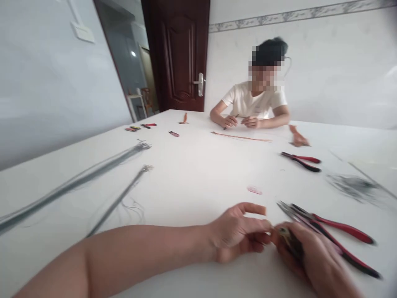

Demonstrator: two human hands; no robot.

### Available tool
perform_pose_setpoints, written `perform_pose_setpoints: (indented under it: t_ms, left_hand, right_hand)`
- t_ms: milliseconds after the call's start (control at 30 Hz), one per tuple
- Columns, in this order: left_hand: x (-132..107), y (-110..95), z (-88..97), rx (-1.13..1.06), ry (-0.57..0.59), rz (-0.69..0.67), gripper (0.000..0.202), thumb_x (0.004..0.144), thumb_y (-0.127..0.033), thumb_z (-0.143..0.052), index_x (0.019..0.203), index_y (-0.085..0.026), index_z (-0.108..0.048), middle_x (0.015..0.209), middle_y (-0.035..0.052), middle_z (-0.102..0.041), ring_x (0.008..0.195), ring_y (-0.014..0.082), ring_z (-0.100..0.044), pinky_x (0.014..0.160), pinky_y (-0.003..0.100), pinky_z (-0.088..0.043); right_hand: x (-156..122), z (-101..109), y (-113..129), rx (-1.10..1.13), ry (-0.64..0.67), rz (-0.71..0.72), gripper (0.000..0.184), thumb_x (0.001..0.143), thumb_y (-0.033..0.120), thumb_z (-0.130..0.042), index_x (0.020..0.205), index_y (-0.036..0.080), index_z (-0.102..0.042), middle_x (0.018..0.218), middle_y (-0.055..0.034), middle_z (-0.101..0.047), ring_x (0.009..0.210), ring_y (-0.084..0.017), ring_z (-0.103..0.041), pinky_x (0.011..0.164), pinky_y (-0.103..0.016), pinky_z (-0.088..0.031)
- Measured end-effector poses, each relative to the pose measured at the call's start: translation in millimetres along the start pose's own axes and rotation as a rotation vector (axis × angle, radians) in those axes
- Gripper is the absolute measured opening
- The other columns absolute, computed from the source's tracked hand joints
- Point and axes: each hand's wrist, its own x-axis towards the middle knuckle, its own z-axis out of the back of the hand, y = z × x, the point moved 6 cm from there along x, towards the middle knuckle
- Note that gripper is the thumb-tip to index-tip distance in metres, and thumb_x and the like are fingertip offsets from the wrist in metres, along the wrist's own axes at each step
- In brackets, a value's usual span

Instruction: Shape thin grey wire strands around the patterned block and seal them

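Observation:
My left hand [238, 234] reaches in from the left along the white table and meets my right hand [310, 258] near the front edge. My right hand pinches a small dark bundle [290, 242], which is partly hidden by my fingers and blurred. The left fingertips touch its end, but I cannot tell whether they grip it. Two pairs of red-handled pliers [328, 231] lie just beyond my right hand, their steel jaws pointing left, and the hand partly covers them.
A seated person in a white T-shirt [254, 99] across the table handles something thin. Long grey wire bundles [77, 184] lie at left, with a grey wire tangle [353, 186] at right. Red-handled pliers [300, 161], a copper-coloured strand [242, 137] and small tools [141, 127] also lie around.

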Motion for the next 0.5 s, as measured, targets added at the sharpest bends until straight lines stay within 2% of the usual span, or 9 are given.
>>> perform_pose_setpoints:
  t_ms: [133,267,500]
  left_hand:
    - [-2.9,-5.9,-1.8,0.031,0.027,0.012,0.039,0.062,-0.020,-0.073,0.093,-0.023,-0.050,0.065,-0.0036,-0.056,0.060,0.0062,-0.051,0.059,0.021,-0.034]
    - [-4.5,-7.1,-3.6,0.058,0.062,0.028,0.036,0.066,-0.021,-0.070,0.094,-0.023,-0.049,0.068,-0.0032,-0.054,0.062,0.0062,-0.049,0.063,0.022,-0.034]
    - [-3.8,-6.5,-1.9,0.038,0.056,0.018,0.032,0.068,-0.021,-0.068,0.096,-0.024,-0.050,0.073,-0.0029,-0.053,0.064,0.0060,-0.050,0.064,0.022,-0.035]
  right_hand:
    - [-4.7,-8.2,25.1,0.082,0.004,-0.071,0.039,0.087,0.034,-0.025,0.060,0.018,-0.049,0.045,0.0026,-0.040,0.043,-0.011,-0.035,0.044,-0.024,-0.028]
    - [-5.3,-7.5,26.9,0.130,0.004,-0.102,0.042,0.088,0.039,-0.025,0.060,0.017,-0.048,0.045,0.0029,-0.041,0.042,-0.010,-0.033,0.042,-0.023,-0.027]
    - [-7.6,-7.2,33.5,0.121,0.015,-0.099,0.048,0.086,0.051,-0.029,0.060,0.016,-0.049,0.046,0.0026,-0.042,0.043,-0.009,-0.033,0.044,-0.022,-0.028]
